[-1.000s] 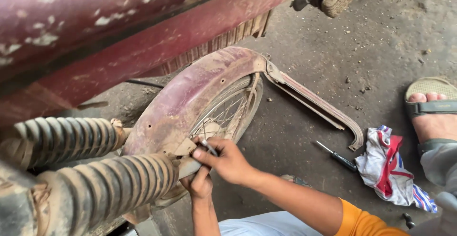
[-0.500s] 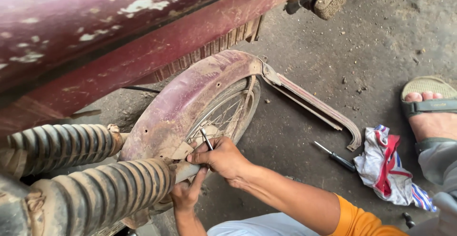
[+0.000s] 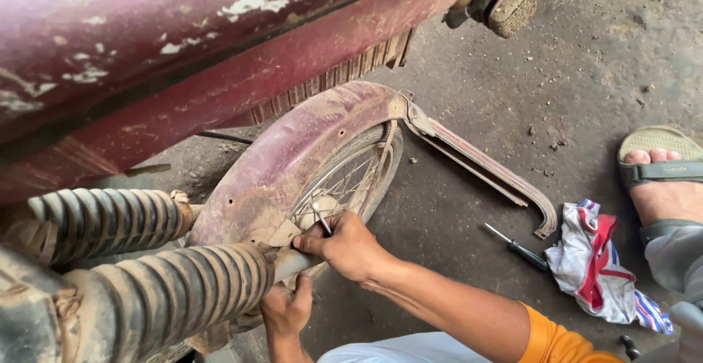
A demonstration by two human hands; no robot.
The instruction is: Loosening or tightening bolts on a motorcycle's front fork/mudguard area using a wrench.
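Beside dusty concrete floor (image 3: 512,84), right hand (image 3: 348,246) grips metal tool (image 3: 321,217).

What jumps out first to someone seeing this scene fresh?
A dusty maroon mudguard arches over a spoked wheel at centre, under a chipped maroon body panel. Below it, the right hand grips a thin metal tool at the wheel's hub, the left hand just beneath. A screwdriver and striped rag lie on the floor, right.

Maroon fender (image 3: 293,158); red-white-blue striped rag (image 3: 597,268).
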